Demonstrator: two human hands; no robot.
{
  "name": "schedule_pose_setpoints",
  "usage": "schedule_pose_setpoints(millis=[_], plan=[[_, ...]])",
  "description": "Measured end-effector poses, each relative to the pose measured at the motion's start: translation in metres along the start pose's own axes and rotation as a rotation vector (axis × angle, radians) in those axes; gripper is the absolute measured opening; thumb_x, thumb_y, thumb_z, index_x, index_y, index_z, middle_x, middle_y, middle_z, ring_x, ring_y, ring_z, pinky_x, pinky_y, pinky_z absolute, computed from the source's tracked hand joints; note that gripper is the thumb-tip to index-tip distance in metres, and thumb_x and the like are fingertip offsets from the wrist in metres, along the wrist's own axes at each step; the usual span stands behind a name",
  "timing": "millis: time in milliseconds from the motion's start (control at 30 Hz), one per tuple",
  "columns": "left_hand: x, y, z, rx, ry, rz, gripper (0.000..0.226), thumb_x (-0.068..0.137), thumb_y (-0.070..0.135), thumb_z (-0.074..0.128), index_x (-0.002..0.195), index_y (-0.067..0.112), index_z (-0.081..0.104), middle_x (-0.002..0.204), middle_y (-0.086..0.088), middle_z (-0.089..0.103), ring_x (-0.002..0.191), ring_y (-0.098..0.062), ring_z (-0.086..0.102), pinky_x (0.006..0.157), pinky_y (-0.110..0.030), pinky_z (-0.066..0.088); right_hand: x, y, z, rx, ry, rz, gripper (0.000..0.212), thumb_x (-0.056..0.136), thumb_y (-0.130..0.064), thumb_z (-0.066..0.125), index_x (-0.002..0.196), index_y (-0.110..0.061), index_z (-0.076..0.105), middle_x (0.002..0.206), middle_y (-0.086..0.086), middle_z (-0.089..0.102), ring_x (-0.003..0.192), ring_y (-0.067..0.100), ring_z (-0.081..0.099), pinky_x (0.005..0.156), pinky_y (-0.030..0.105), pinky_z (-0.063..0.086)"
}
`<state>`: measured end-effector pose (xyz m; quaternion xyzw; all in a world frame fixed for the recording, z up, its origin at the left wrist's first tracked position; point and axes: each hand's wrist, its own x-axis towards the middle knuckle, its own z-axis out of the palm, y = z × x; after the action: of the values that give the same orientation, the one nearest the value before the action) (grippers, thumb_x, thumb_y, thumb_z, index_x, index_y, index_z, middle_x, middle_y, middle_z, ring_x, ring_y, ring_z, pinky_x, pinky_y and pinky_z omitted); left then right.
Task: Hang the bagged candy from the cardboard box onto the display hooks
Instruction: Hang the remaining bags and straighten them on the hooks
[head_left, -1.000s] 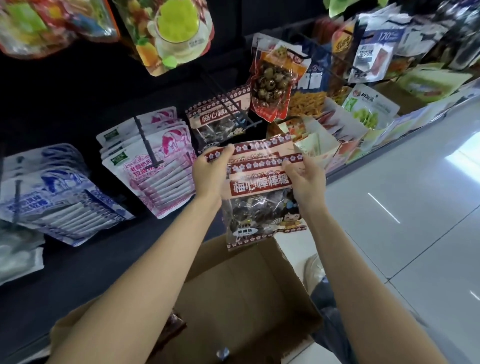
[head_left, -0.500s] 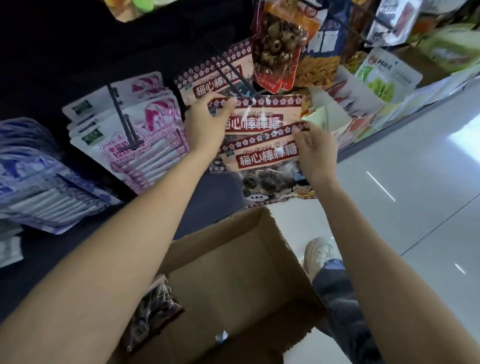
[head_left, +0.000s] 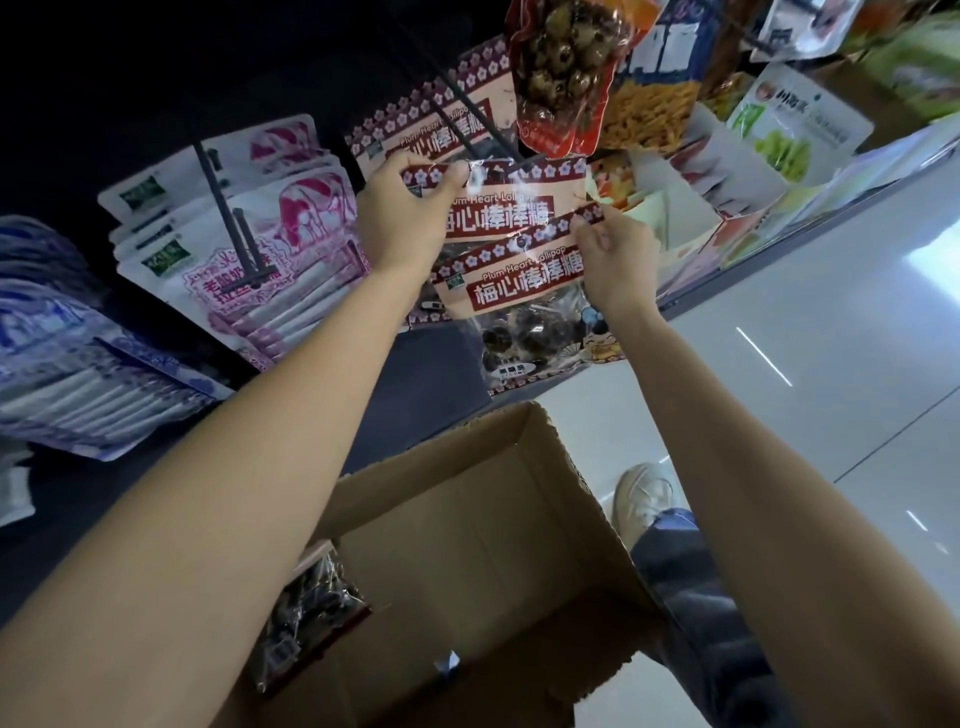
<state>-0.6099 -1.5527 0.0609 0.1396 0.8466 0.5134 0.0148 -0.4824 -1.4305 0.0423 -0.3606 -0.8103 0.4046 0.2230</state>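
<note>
Hook (head_left: 488, 130) tip sits at upper centre, just above my left grip (head_left: 410, 208) pinching one bag (head_left: 498, 202); right grip (head_left: 613, 260) pinches another bag (head_left: 519, 280) below.

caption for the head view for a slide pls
Left hand and right hand each pinch a plum lollipop bag at the display hook, above the cardboard box.

I was looking at a shop aisle. A dark display wall (head_left: 130, 62) carried rows of packaged snacks on metal hooks (head_left: 228, 208): pink-and-white bags (head_left: 270, 249) to the left, plum lollipop bags (head_left: 498, 208) in the middle, green and orange packs (head_left: 789, 130) far right. An open cardboard box (head_left: 483, 545) of stock stood near me on a pale, glossy tiled floor (head_left: 831, 322).
</note>
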Motion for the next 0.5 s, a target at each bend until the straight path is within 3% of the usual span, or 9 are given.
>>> schedule_pose_setpoints(millis=[167,233,300,367,500], plan=[[0.013,-0.004,0.008,0.025,0.137,0.006,0.032,0.089,0.043,0.061,0.105,0.016,0.063,0.099,0.012,0.059,0.085,0.0,0.048,0.058,-0.005,0.029,-0.01,-0.005,-0.002,-0.053,0.147,-0.033,0.02,0.101,-0.023,0.044,0.086,-0.015,0.054,0.084,-0.005,0.062,0.066,0.003,0.055,0.058,0.013,0.041],[0.019,-0.007,0.013,-0.035,0.235,0.0,0.028,0.091,0.038,0.06,0.102,0.013,0.062,0.096,0.009,0.063,0.082,-0.002,0.05,0.058,-0.011,0.032,-0.023,-0.005,-0.004,-0.052,0.201,-0.067,0.022,0.1,-0.025,0.046,0.088,-0.011,0.059,0.087,-0.003,0.065,0.074,0.008,0.058,0.06,0.017,0.039],[0.028,-0.008,0.015,-0.045,0.293,-0.026,0.026,0.091,0.037,0.059,0.099,0.013,0.061,0.091,0.009,0.063,0.08,-0.006,0.054,0.065,-0.021,0.038,-0.035,-0.005,-0.007,-0.067,0.198,-0.087,0.023,0.099,-0.025,0.048,0.093,-0.008,0.063,0.089,-0.005,0.064,0.077,0.007,0.057,0.058,0.011,0.036],[0.038,-0.004,0.014,0.091,0.291,-0.052,0.028,0.092,0.042,0.057,0.1,0.015,0.06,0.092,0.007,0.065,0.081,-0.011,0.058,0.064,-0.027,0.04,-0.04,-0.006,-0.014,-0.034,0.194,-0.064,0.022,0.099,-0.026,0.049,0.095,-0.01,0.064,0.09,-0.008,0.063,0.078,0.004,0.059,0.06,0.007,0.04],[0.046,0.004,0.007,0.382,0.214,0.107,0.018,0.093,0.031,0.055,0.106,0.017,0.055,0.105,0.004,0.064,0.096,-0.014,0.06,0.068,-0.026,0.04,-0.04,-0.009,-0.028,0.105,0.141,-0.057,0.017,0.098,-0.027,0.051,0.095,-0.017,0.064,0.087,-0.01,0.068,0.081,0.005,0.067,0.07,0.018,0.054]])
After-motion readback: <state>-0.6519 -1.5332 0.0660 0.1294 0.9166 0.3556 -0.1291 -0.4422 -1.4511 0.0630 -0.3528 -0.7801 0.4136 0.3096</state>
